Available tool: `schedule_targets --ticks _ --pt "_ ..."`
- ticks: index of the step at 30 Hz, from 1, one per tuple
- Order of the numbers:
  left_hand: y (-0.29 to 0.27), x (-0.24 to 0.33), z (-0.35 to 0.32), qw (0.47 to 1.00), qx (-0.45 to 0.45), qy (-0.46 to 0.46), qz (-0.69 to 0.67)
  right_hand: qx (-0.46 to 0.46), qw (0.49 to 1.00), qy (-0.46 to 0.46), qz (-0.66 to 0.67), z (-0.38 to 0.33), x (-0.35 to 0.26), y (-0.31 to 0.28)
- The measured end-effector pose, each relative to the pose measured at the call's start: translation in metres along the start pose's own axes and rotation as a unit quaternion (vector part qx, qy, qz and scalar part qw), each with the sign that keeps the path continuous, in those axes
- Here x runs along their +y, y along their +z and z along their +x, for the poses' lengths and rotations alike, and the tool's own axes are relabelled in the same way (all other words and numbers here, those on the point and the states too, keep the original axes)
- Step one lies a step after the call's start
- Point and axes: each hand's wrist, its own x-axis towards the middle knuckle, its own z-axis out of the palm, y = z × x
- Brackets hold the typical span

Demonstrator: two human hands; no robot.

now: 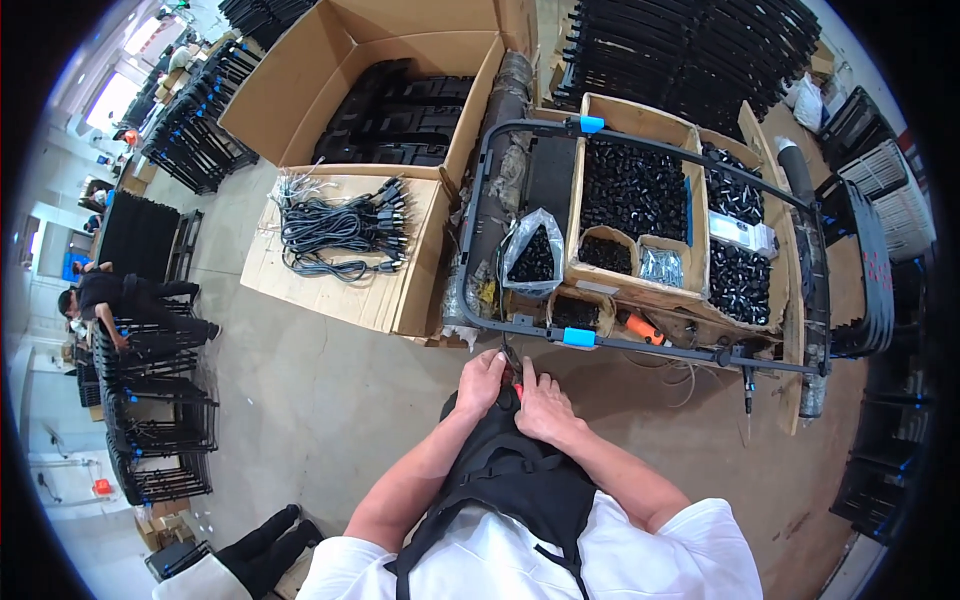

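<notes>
In front of my waist, my left hand [482, 382] is closed, thumb and fingers pinched at the jaws of a red-handled hand tool that looks like pliers [517, 388]. My right hand [546, 406] wraps around the tool's handles, which it partly hides. A thin dark strand [505, 342] runs down from the metal frame to my left fingertips; what it ends in is too small to tell. The black tubular frame [640, 345], with blue wraps [579, 337] on its bars, lies across the workbench just beyond my hands.
Wooden bins of black plastic parts [636, 190] stand inside the frame, beside a plastic bag of parts [535, 255] and an orange-handled tool [641, 326]. Bundled black cables [345, 228] lie on cardboard at left, before an open carton [300, 90]. A co-worker [125, 310] bends over stacked frames.
</notes>
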Motion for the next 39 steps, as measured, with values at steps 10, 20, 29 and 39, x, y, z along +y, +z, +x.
schedule_targets --ticks 10,20,29,39 --pt "-0.02 -0.005 0.016 0.973 -0.145 -0.052 -0.169 0.082 0.995 -0.046 0.02 -0.017 0.01 -0.007" --pt "-0.039 0.035 0.04 0.978 -0.207 -0.03 -0.005 0.217 0.976 -0.027 -0.012 -0.035 -0.028 0.015" --pt "-0.071 0.118 0.096 0.697 -0.023 0.514 0.5 0.299 0.951 0.073 -0.022 -0.028 -0.083 0.038" --pt "-0.05 0.089 0.121 0.767 -0.143 0.428 0.456 0.349 0.924 0.151 -0.049 -0.011 -0.115 0.059"
